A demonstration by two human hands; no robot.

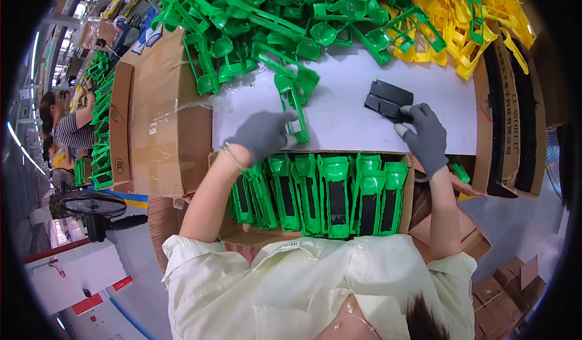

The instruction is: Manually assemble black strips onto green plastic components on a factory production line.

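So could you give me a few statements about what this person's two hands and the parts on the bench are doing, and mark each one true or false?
1. Both hands wear grey gloves. True: the left hand and the right hand are both gloved in grey.
2. The left hand rests on a yellow part. False: it is on a green plastic frame lying on the white sheet.
3. The right hand touches a stack of black flat inserts. True.
4. The cardboard box in front of the person holds loose yellow parts. False: it holds a row of green frames with black inserts.
5. A heap of green parts lies at the far side, with yellow parts to its right. True.
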